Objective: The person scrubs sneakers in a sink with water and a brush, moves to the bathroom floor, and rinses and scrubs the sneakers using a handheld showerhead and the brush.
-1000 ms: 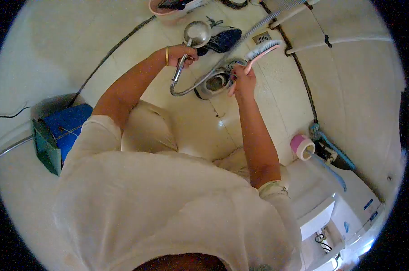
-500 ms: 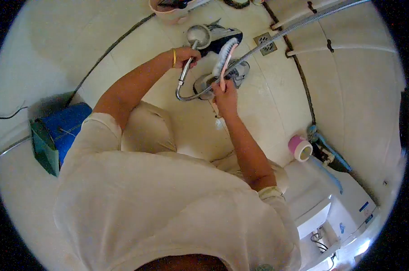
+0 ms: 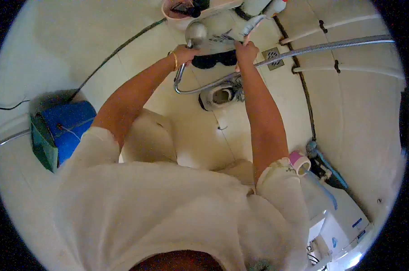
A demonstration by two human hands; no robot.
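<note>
My left hand point(image 3: 185, 55) grips the handle of a shower head point(image 3: 196, 32), whose round silver face points up and away from me. Its metal hose point(image 3: 322, 46) loops below that hand and runs right, past my right forearm. In my right hand point(image 3: 247, 52) is a scrub brush point(image 3: 253, 27) with a pale pink handle and white bristles, held out beyond the shoes. A grey and dark shoe point(image 3: 213, 60) lies on the wet floor between my hands. Nearer to me stands a light grey shoe point(image 3: 217, 95), its opening facing up.
A pink tub point(image 3: 170, 12) with dark things in it stands at the top. The floor drain point(image 3: 273, 58) is right of my right hand. A blue container point(image 3: 75, 126) sits at left. At lower right are a pink-and-white cup point(image 3: 300, 164) and a white appliance point(image 3: 344, 203).
My right hand and the brush have moved forward and right, away from the nearer shoe. The far shoe's dark side now faces me more. My left hand still holds the shower head.
</note>
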